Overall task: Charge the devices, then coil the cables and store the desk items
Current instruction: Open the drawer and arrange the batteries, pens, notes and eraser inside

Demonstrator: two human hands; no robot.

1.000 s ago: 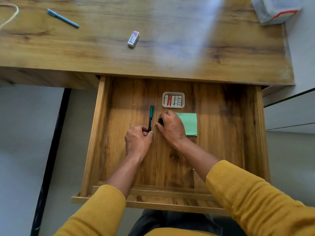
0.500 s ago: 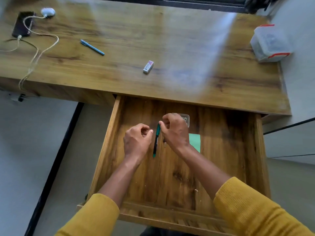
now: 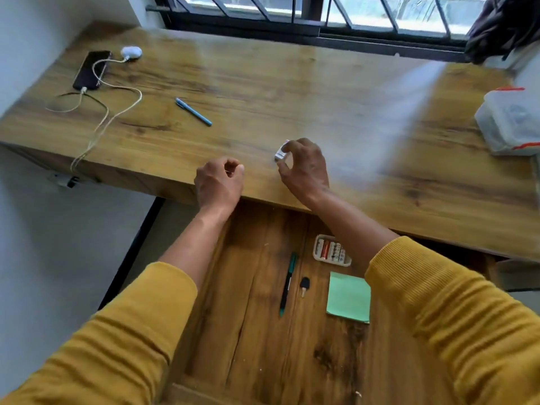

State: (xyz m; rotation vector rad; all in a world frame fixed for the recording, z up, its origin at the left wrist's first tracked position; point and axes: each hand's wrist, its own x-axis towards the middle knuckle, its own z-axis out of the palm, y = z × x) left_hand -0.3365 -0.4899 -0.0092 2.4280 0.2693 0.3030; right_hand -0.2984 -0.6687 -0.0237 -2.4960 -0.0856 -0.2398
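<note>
On the wooden desk (image 3: pixel 292 92) my right hand (image 3: pixel 305 168) pinches a small white eraser (image 3: pixel 280 154) between fingers and thumb, near the front edge. My left hand (image 3: pixel 219 182) hovers over the desk edge with curled fingers and holds nothing. A blue pen (image 3: pixel 193 111) lies further left. At the far left a black phone (image 3: pixel 92 70) and a white earbud case (image 3: pixel 131 51) are plugged into pale cables (image 3: pixel 117 112) that run off the desk edge. Below, the open drawer (image 3: pixel 248 331) holds a green pen (image 3: pixel 287 283), a black key (image 3: pixel 304 285), green sticky notes (image 3: pixel 347 298) and a tray of batteries (image 3: pixel 331 251).
A translucent plastic box (image 3: pixel 511 121) with red clips stands at the desk's right end. A barred window (image 3: pixel 321 13) runs along the back. A plug block (image 3: pixel 65 181) hangs below the desk's left front edge.
Both hands have risen out of the drawer to the desk top. The green pen now lies in the drawer, and my right hand has closed on the eraser. The view tilted up.
</note>
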